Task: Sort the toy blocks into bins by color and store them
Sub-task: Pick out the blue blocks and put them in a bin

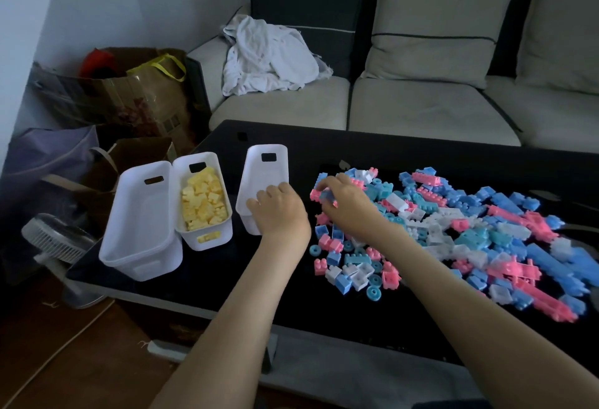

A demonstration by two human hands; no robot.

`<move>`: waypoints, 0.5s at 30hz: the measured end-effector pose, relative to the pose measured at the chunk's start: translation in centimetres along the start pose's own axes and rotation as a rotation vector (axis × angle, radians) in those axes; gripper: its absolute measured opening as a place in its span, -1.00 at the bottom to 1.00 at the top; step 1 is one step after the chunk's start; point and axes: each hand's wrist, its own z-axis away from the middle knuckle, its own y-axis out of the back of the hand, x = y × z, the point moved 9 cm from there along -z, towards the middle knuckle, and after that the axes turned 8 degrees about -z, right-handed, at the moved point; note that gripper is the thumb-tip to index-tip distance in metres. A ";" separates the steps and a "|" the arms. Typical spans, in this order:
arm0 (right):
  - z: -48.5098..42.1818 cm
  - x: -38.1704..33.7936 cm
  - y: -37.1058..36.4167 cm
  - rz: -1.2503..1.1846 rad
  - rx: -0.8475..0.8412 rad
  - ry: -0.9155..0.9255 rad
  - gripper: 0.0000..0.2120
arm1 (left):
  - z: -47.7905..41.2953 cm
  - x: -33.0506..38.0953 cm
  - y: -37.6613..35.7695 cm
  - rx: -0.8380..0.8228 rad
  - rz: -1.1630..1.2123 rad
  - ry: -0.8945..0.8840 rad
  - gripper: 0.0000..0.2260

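1. The right hand (346, 204) was at the left edge of the mixed pile (453, 224) of pink, blue, teal and white blocks, its fingertips pinching a blue block (325, 196).
2. The left hand (280, 212) hung, knuckles up and fingers curled, over the near right corner of the narrow bin (264, 172). Whether it gripped the rim or held anything could not be told.
3. The two hands were apart, with a strip of the dark table (324, 149) between them.
4. The narrow bin stood just left of the pile, its long axis running away from the person. What showed of its inside was bare.
5. Further left stood the yellow-filled bin (207, 241), and beside that a large bin (129, 246) with nothing in it.
6. Judged from this layout, the pinched block lay to the right of the narrow bin, so the move would be a short carry leftwards. The right hand held the piece, while the left was nearer the bin and placed to steady it.
7. The unsorted pile stretched far to the right, so most of the sorting appeared not yet done.
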 end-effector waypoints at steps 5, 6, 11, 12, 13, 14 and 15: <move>3.2 1.9 3.2 -0.035 0.003 -0.142 -0.93 | 3.1 4.3 0.2 -0.151 0.088 -0.423 -0.44; 4.0 2.4 3.6 -0.043 -0.002 -0.181 -0.93 | 4.1 4.7 -0.7 -0.256 0.110 -0.489 -0.34; 7.3 3.9 4.8 -0.033 -0.049 -0.266 -0.95 | 7.7 5.4 -2.7 -0.206 0.195 -0.548 -0.13; 7.8 4.0 4.9 -0.017 -0.074 -0.272 -0.95 | 8.0 5.5 -2.9 -0.171 0.171 -0.557 -0.14; 8.3 4.2 5.0 -0.012 -0.102 -0.284 -0.97 | 8.2 5.7 -3.1 -0.144 0.142 -0.572 -0.16; 8.7 4.4 5.0 -0.008 -0.133 -0.299 -0.97 | 8.3 5.8 -3.2 -0.115 0.117 -0.590 -0.20; 9.0 4.6 5.2 0.007 -0.157 -0.309 -0.94 | 8.4 5.8 -3.2 -0.084 0.103 -0.609 -0.25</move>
